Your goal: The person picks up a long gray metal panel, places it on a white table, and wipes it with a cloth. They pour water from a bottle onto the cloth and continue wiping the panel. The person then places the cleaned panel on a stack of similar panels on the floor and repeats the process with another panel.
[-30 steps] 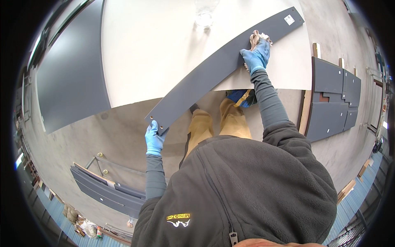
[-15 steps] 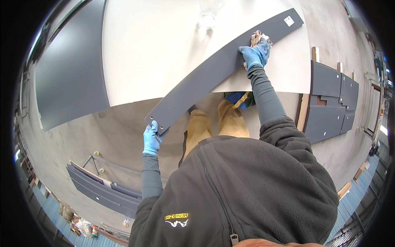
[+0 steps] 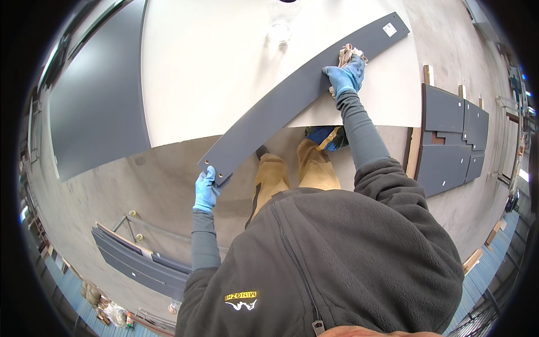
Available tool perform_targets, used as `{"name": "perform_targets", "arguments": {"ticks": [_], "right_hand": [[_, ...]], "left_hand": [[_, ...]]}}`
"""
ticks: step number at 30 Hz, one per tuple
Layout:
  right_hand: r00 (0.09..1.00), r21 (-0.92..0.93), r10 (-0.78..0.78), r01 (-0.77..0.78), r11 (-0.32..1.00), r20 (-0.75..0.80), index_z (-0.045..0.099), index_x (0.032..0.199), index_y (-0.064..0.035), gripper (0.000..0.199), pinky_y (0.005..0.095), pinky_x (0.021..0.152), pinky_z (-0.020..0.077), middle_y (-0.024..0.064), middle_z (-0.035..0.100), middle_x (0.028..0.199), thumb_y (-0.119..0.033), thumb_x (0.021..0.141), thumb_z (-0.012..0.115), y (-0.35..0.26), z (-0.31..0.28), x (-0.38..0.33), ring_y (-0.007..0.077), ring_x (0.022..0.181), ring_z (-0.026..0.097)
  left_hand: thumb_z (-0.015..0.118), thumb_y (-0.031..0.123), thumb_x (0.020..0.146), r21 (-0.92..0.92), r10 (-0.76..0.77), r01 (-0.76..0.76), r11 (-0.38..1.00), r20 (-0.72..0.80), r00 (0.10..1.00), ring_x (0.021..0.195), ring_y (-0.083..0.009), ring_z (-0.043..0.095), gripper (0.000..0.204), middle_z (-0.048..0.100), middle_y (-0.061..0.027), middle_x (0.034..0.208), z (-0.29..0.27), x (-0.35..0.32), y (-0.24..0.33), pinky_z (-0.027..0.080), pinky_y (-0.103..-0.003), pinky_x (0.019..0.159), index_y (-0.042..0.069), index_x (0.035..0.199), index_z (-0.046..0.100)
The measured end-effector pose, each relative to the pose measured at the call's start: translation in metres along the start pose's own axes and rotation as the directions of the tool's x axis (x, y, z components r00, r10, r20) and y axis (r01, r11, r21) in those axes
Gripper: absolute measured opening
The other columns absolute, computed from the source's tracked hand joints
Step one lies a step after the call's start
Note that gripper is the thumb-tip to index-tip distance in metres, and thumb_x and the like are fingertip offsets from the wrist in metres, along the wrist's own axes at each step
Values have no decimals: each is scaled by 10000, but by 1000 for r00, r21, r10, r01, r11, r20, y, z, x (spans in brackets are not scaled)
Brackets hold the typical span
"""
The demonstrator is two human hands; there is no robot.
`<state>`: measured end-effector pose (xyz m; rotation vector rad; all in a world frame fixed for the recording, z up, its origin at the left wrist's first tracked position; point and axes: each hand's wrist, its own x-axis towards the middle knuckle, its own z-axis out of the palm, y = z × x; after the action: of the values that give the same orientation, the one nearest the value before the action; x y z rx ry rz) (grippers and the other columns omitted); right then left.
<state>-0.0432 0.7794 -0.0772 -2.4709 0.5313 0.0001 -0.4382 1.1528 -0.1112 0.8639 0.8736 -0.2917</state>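
Far to my left a large dark grey sheet lay flat, and lower down a stack of grey panels rested on a low cart. My left hand, in a blue glove, was clamped on the near end of the long grey board, which overhung the edge of the pale worktable and ran up across it toward the far right. My hands were well apart, one at each part of that board. My right hand, also gloved, pressed a tan cloth against the board's upper stretch; whether the fingers were closed around the cloth I could not quite tell. To the right, more grey panels leaned on edge.
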Motion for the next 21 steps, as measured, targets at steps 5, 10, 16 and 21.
{"name": "perform_targets", "arguments": {"ticks": [5,10,16,21], "right_hand": [[999,-14,39,-40,999,-34,313,1638,-105,1020,414,1326,224,161,269,1724,-318,752,771,6,10,1,339,1624,198],[994,-102,-106,103,989,-25,412,1597,-100,880,413,1312,265,175,343,1690,-293,798,729,23,10,8,338,1602,271],[892,-36,-435,434,900,-120,651,1351,-51,482,444,1156,462,183,667,1373,-158,881,665,33,-19,57,411,1265,619],[612,-250,-787,777,578,82,563,1415,-7,534,487,1063,491,248,626,1303,-96,889,600,10,38,-55,411,1203,612]], "left_hand": [[669,421,1054,16,-22,23,1000,-21,1000,1225,-325,695,551,672,-129,1373,-1,1,-1,597,-509,1038,66,1454,536],[664,416,1058,19,-13,13,1000,-17,1000,1232,-315,692,553,665,-131,1381,4,-1,3,595,-511,1044,70,1466,522],[651,396,1071,0,-24,24,1000,-5,1000,1253,-304,677,546,656,-126,1388,5,-5,4,587,-515,1057,53,1472,510],[594,425,1097,7,-21,21,1000,3,1000,1302,-299,642,577,614,-136,1449,6,-2,4,547,-502,1114,50,1519,474]]}}
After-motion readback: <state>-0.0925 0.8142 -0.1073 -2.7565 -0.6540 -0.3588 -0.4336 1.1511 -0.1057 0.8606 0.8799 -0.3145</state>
